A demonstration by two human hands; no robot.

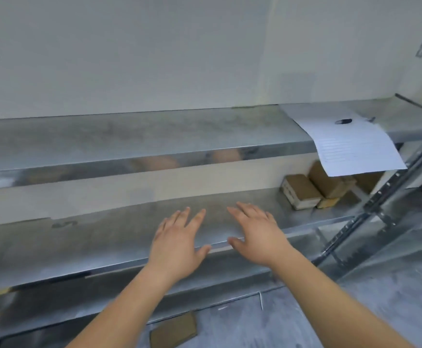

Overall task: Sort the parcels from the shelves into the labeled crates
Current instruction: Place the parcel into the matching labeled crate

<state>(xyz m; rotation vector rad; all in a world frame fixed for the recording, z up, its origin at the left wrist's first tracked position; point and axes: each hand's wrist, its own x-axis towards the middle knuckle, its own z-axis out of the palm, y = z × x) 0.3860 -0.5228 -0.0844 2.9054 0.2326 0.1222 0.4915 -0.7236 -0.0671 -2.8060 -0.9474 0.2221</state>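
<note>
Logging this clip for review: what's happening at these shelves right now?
A person reaches both bare hands over the middle metal shelf, left hand and right hand open, fingers spread, holding nothing. The only parcels in view on the shelves, a few brown cardboard boxes, sit at that shelf's far right end, untouched. A printed sheet of paper hangs over the upper shelf's edge. No crates are visible.

A galvanised metal upper shelf (139, 136) carries a printed paper sheet (350, 144) that overhangs its front edge, with a small dark object (343, 121) lying on the sheet. On the middle shelf (79, 247), brown cardboard parcels (302, 190) cluster at the right end. A flat brown piece (173, 330) lies on the grey floor (305, 322).
</note>
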